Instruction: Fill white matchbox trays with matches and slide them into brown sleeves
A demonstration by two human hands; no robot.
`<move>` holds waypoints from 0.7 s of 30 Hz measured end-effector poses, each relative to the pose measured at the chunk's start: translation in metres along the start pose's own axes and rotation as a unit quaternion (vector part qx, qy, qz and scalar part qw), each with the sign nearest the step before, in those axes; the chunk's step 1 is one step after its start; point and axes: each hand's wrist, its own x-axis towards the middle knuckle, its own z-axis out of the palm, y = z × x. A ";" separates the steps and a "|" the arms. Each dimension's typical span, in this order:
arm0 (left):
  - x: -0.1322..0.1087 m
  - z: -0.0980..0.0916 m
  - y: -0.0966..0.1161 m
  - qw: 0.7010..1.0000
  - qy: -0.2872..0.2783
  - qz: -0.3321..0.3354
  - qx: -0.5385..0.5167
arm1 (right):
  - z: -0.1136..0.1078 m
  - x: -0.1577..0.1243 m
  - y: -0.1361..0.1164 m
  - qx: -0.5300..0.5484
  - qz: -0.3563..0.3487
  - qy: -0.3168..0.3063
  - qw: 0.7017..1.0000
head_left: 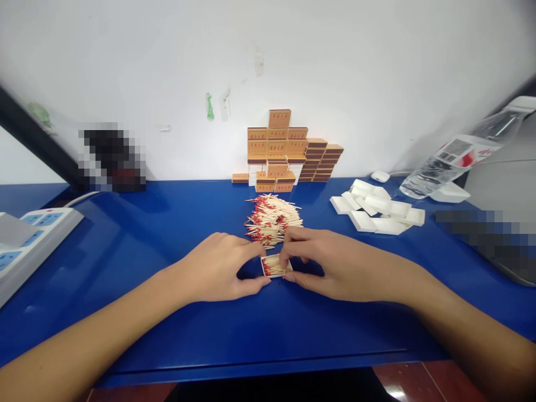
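Note:
A small white matchbox tray (264, 269) lies on the blue table, holding a layer of red-headed matches (273, 264). My left hand (221, 268) grips the tray's left end between thumb and index finger. At its right end, my right hand (330, 262) has its fingertips pinched over the tray, with a match whose red head (284, 277) shows beside the thumb. The fingers partly hide that match and the right side of the tray. Just behind the tray spreads a loose heap of matches (272, 218), their red heads mostly to the left.
Against the wall stands a stack of matchboxes (277, 146). White trays (377, 206) lie piled at the right, near a tilted plastic bottle (456, 153) and a small white case (380, 176). A power strip (42, 234) sits at the left. The table's front edge (268, 371) runs below my hands.

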 end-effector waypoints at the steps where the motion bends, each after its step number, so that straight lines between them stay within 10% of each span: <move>1: 0.000 0.000 0.000 1.000 -0.003 -0.002 0.001 | 0.001 0.001 0.000 -0.001 0.003 0.004 1.000; 21: 0.001 0.000 0.000 1.000 -0.006 -0.007 0.001 | 0.006 0.004 -0.001 0.008 -0.008 0.017 1.000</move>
